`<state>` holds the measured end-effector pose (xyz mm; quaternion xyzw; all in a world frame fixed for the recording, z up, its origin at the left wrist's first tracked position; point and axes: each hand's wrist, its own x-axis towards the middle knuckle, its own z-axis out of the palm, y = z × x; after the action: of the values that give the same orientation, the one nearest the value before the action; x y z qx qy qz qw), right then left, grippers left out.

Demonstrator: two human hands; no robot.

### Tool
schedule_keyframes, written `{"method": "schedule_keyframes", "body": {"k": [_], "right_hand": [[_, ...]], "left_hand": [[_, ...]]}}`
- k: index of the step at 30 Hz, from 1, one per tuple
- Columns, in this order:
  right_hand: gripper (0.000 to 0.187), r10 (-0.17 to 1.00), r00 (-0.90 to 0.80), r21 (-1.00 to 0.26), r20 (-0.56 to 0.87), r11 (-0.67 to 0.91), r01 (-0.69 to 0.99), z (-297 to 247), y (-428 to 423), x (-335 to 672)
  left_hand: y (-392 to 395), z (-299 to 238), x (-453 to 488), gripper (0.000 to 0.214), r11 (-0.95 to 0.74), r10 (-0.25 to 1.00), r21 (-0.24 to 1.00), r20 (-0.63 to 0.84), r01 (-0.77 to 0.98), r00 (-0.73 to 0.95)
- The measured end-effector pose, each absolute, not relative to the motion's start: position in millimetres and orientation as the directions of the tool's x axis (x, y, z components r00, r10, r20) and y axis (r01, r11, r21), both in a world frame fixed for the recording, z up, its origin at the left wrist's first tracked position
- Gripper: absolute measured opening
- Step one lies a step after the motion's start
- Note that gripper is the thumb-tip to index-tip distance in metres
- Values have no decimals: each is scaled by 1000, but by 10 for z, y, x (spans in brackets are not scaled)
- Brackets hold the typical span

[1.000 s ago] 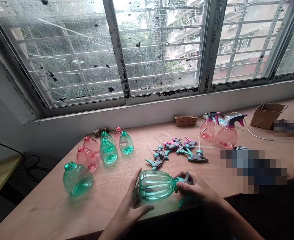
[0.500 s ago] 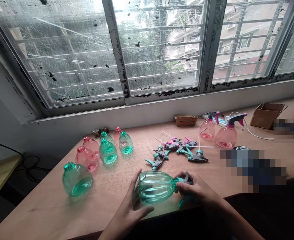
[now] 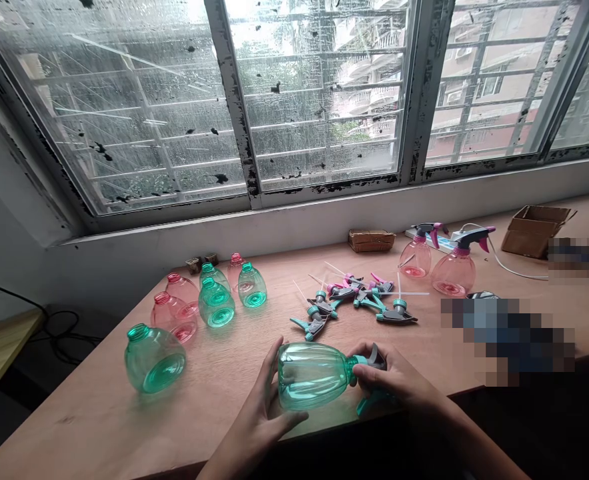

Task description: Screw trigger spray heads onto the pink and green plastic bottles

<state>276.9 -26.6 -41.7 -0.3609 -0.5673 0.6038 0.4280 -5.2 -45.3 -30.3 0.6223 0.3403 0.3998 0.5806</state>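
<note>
A clear green spray bottle [image 3: 314,375] lies sideways in the air over the table's front edge, its neck to the right. My left hand [image 3: 269,403] cups the bottle's base, fingers behind it and partly hidden, thumb stretched along the lower side. At the neck, my right hand [image 3: 391,373] is closed around a grey and teal trigger spray head [image 3: 371,400], which sits on the bottle's mouth. Just beyond the bottle lies a pile of loose spray heads [image 3: 347,297], grey with teal or pink parts and thin tubes.
Several green bottles [image 3: 155,360] and pink bottles [image 3: 174,317] without heads stand at left. Two pink bottles with spray heads [image 3: 453,272] stand at right, near a power strip [image 3: 441,241] and an open cardboard box [image 3: 535,231]. A small brown box [image 3: 371,241] rests by the wall.
The green bottle has turned about its long axis, its ribs and reflections now lying differently. Both hands stay in nearly the same place.
</note>
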Motion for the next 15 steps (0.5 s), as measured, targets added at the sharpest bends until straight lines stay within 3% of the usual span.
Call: {"method": "schedule_keyframes", "body": {"k": [5, 11, 15], "right_hand": [[43, 929, -369, -995, 35, -1, -95, -406, -267, 2770], [43, 928, -369, -995, 46, 10, -98, -411, -259, 2765], [42, 930, -363, -994, 51, 12, -111, -409, -263, 2766]], "left_hand": [[-468, -309, -81, 106, -102, 892, 995, 90, 2, 444], [-471, -247, -102, 88, -81, 897, 995, 47, 61, 440], [-473, -251, -85, 95, -75, 883, 997, 68, -3, 465]]}}
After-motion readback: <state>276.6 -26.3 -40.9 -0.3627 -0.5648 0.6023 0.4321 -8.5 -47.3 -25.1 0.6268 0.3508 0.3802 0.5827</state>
